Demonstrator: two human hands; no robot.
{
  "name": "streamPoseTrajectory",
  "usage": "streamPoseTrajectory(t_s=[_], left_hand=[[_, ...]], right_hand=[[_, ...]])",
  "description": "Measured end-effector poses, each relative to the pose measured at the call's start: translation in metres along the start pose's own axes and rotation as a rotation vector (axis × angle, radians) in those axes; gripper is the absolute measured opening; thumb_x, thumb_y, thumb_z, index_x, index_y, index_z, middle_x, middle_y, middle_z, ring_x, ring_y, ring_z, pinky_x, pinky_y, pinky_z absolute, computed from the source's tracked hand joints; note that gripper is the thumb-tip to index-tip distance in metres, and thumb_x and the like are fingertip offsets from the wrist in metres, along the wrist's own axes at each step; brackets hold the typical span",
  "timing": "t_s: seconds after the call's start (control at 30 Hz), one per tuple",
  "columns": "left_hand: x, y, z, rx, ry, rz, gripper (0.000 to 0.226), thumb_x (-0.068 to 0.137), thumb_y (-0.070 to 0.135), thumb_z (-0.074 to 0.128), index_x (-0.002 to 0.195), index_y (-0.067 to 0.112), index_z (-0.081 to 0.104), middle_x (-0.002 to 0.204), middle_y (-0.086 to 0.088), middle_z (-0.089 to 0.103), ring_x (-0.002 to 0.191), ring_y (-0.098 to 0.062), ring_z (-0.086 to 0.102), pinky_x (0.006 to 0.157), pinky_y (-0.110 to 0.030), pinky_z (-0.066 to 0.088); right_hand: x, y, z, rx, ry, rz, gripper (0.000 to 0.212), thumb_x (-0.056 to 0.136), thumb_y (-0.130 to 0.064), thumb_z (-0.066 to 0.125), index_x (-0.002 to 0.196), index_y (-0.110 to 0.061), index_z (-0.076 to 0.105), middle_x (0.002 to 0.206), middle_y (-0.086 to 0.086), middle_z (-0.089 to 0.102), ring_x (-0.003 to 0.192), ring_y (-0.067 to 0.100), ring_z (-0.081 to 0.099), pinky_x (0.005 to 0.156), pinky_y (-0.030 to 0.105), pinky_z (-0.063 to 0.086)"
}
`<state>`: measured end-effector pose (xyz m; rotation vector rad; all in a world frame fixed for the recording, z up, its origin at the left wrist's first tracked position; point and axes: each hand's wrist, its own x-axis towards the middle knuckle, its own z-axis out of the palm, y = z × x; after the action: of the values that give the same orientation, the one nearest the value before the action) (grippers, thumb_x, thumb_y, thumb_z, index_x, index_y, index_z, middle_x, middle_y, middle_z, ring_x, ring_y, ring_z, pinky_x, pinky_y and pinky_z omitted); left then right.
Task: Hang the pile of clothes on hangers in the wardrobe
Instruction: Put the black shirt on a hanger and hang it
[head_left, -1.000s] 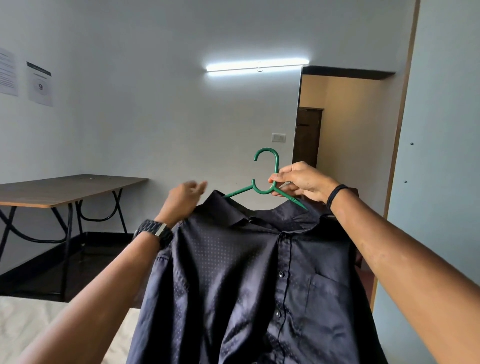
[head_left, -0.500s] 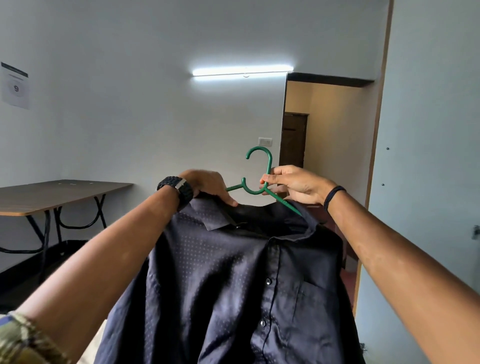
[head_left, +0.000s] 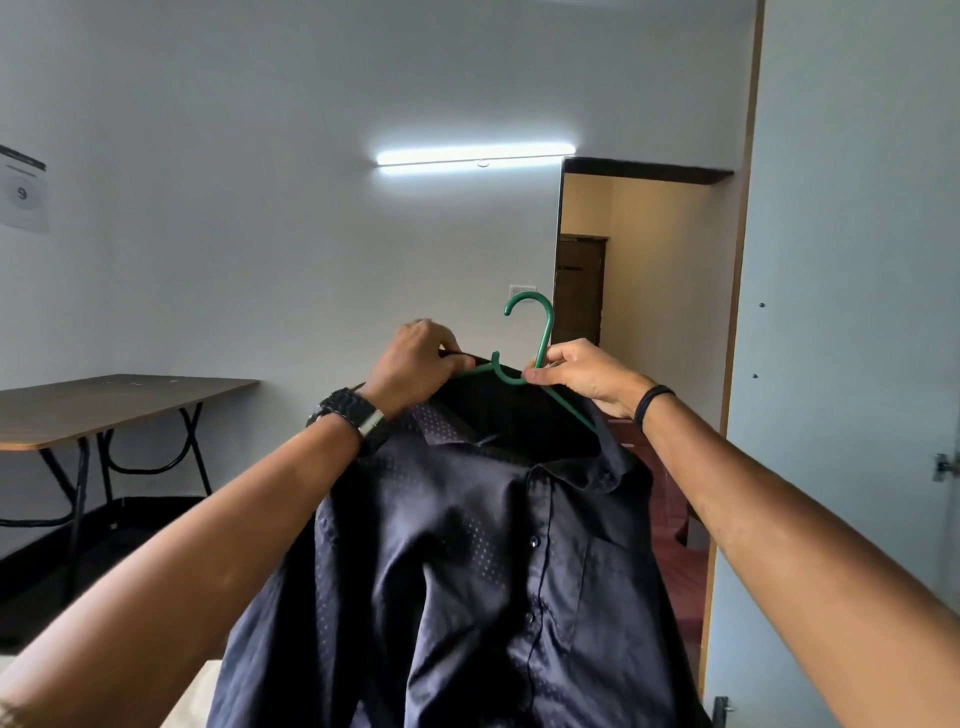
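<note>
Now both hands are up at chest height with the dark shirt hanging between them. Right hand pinches the green hanger at the base of its hook, thumb and forefinger closed on the neck. Left hand has its fingers curled round the back of the collar, just beside the hanger's left arm.

Change noted: a second ago the left hand was loose and off the fabric, out beside the left shoulder of the shirt; half a second ago it had come onto the collar; now it grips the collar edge, lifted close to the hook. The hanger's right arm runs down under the collar on the right-hand side; the left arm shows bare green between the hands.

Judgement: the shirt is half seated. The left shoulder is being pulled over the hanger's free arm. Once that sits, the garment is ready to carry to the rail.

Wardrobe rail not in view; a pale door panel stands beyond the right hand. A wooden counter stands well off past the left hand.
</note>
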<state>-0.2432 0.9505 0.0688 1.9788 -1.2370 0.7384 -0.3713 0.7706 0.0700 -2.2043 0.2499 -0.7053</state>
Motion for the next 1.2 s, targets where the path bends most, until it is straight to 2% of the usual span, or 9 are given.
streamPoseTrajectory(t_s=[0.13,0.33,0.53,0.63,0.73,0.87,1.0,1.1,1.2], left_hand=[[-0.011,-0.001,0.0,0.367,0.148,0.089,0.037,0.093,0.045,0.052,0.1,0.009,0.057,0.105,-0.01,0.055,0.097,-0.032,0.056,0.071,-0.04,0.046],[-0.021,-0.033,-0.017,0.216,-0.433,-0.209,0.085,0.074,0.069,0.062,0.139,0.022,0.035,0.123,-0.016,0.057,0.105,-0.031,0.056,0.088,-0.034,0.042],[-0.035,-0.02,0.005,0.081,-0.117,-0.007,0.063,0.081,0.046,0.069,0.132,0.018,0.045,0.129,-0.013,0.047,0.116,-0.033,0.046,0.098,-0.039,0.039],[-0.028,-0.013,-0.001,0.028,-0.187,-0.026,0.023,0.087,0.036,0.067,0.099,0.017,0.064,0.082,-0.005,0.062,0.085,-0.028,0.059,0.065,-0.03,0.04],[-0.027,-0.011,-0.021,-0.081,-0.189,-0.08,0.029,0.078,0.035,0.076,0.061,0.021,0.058,0.051,0.005,0.043,0.053,-0.012,0.04,0.046,-0.019,0.027],[-0.035,-0.014,-0.056,-0.355,-0.567,-0.123,0.028,0.075,0.034,0.075,0.094,0.013,0.075,0.083,-0.004,0.071,0.077,-0.011,0.06,0.076,-0.025,0.047],[-0.031,-0.008,-0.08,-0.217,-0.535,-0.091,0.018,0.085,0.022,0.07,0.097,0.008,0.074,0.087,-0.006,0.073,0.077,-0.015,0.063,0.08,-0.035,0.051],[-0.026,0.014,-0.097,0.08,-0.391,-0.007,0.025,0.085,0.029,0.07,0.085,0.004,0.071,0.072,-0.003,0.062,0.07,-0.018,0.052,0.067,-0.029,0.039],[-0.026,0.028,-0.121,0.254,-0.311,0.034,0.027,0.086,0.038,0.067,0.088,0.011,0.067,0.088,-0.003,0.063,0.085,-0.022,0.054,0.074,-0.032,0.04]], right_hand=[[0.003,0.001,0.003,-0.005,0.061,-0.03,0.006,0.083,-0.019,0.073,0.088,-0.019,0.07,0.107,0.003,0.07,0.109,0.02,0.062,0.107,0.04,0.041],[-0.006,0.017,-0.001,0.056,0.108,-0.039,0.003,0.088,-0.009,0.066,0.091,-0.011,0.068,0.107,0.016,0.069,0.092,0.019,0.066,0.089,0.028,0.051],[-0.013,0.003,0.011,0.099,-0.055,-0.146,0.012,0.088,-0.004,0.063,0.085,-0.015,0.066,0.085,-0.003,0.069,0.072,-0.003,0.066,0.076,0.012,0.05],[-0.017,-0.007,0.016,0.107,-0.071,-0.179,0.008,0.088,-0.008,0.065,0.088,-0.015,0.067,0.084,-0.003,0.07,0.076,0.001,0.067,0.072,0.011,0.05],[-0.023,-0.014,0.013,0.142,-0.108,-0.134,0.008,0.088,-0.013,0.066,0.096,-0.013,0.067,0.093,0.004,0.071,0.091,0.014,0.067,0.08,0.018,0.051],[-0.037,-0.031,0.003,0.01,-0.289,-0.047,0.017,0.091,-0.022,0.062,0.094,-0.007,0.069,0.093,0.006,0.071,0.089,0.016,0.064,0.08,0.019,0.048],[-0.053,-0.05,0.002,-0.063,-0.31,-0.007,0.031,0.096,-0.027,0.054,0.072,-0.01,0.064,0.064,-0.002,0.069,0.057,0.007,0.062,0.059,0.017,0.049],[-0.06,-0.063,0.002,-0.084,-0.298,-0.011,0.028,0.099,-0.031,0.047,0.092,-0.011,0.065,0.09,0.0,0.069,0.078,0.01,0.064,0.061,0.012,0.049],[-0.065,-0.078,-0.007,-0.062,-0.34,-0.042,0.035,0.1,-0.026,0.047,0.129,-0.009,0.052,0.125,-0.003,0.057,0.116,0.012,0.054,0.082,0.01,0.045]])
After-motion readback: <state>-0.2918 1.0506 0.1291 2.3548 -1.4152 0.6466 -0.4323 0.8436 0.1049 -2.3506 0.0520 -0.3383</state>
